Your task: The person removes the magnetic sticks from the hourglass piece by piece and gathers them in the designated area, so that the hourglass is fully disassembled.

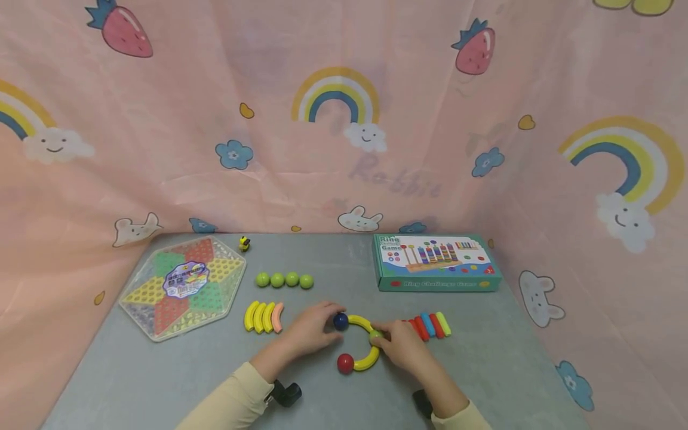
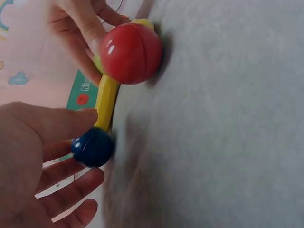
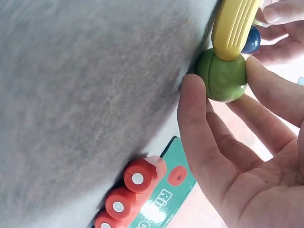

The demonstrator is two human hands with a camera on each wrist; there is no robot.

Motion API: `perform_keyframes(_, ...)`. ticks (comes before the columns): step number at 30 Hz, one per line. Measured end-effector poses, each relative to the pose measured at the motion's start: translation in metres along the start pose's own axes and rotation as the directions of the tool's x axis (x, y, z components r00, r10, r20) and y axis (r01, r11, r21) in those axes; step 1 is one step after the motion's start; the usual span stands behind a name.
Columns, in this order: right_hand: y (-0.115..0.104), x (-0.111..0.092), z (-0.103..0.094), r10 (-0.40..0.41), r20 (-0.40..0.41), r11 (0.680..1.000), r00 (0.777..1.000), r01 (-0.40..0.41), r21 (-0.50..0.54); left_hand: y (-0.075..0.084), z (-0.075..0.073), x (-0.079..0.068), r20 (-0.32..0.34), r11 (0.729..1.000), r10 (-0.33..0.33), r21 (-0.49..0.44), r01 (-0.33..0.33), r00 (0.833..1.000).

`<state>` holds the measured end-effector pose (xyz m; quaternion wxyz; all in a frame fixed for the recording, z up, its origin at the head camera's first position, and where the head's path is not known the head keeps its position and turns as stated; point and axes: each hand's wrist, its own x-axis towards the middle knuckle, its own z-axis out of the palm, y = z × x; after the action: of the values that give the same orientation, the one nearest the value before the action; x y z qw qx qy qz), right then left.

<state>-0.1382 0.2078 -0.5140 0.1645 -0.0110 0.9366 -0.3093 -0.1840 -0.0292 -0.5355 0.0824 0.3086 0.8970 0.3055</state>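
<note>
A half ring of toy building pieces lies on the table: a blue ball (image 1: 341, 321), a yellow curved rod (image 1: 359, 322), a green ball (image 3: 222, 75), another yellow curved rod (image 1: 368, 359) and a red ball (image 1: 346, 363). My right hand (image 1: 400, 343) pinches the green ball between thumb and fingertips. Around the blue ball, my left hand (image 1: 312, 328) is spread, its thumb and fingers loosely extended on either side. In the left wrist view, the left thumb overlaps the rod beside the blue ball (image 2: 93, 147).
Four-sided surroundings aside, several green balls (image 1: 277, 280) line up behind; yellow curved rods (image 1: 259, 317) and a pink one (image 1: 277, 317) lie left. Red, blue and lime rods (image 1: 433, 325) sit right. Farther back are a game box (image 1: 438, 283), a hexagonal case (image 1: 183, 325) and a small yellow-black toy (image 1: 244, 243).
</note>
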Motion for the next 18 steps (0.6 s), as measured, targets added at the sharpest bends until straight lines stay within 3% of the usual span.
perform_keyframes(11, -0.003, 0.002, -0.002, -0.016, 0.008, 1.000, 1.000, 0.016, -0.002, -0.006, 0.015, 0.012, -0.014, 0.999, 0.018, 0.037, -0.017, 1.000)
perform_keyframes(18, -0.003, 0.001, -0.004, 0.000, 0.001, 1.000, 1.000, 0.000, 0.009, -0.008, 0.010, 0.015, 0.021, 0.997, 0.043, 0.064, -0.044, 0.999)
